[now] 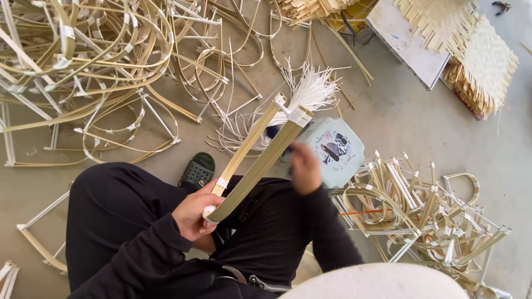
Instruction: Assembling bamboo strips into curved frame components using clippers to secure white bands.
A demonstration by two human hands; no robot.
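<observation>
Bamboo frame (256,156) slants across the lap, its near end clenched in the left hand (194,213); the blurred right hand (305,166) seems to pinch white binding strips (310,91), which could slip or fray loose

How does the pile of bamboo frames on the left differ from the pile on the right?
The left pile is larger and sprawls loosely across the floor; the right pile is smaller and packed tighter beside the small stool. The left pile shows many wide open loops; the right pile's pieces overlap closely. Both are curved bamboo strips bound with white ties.
</observation>
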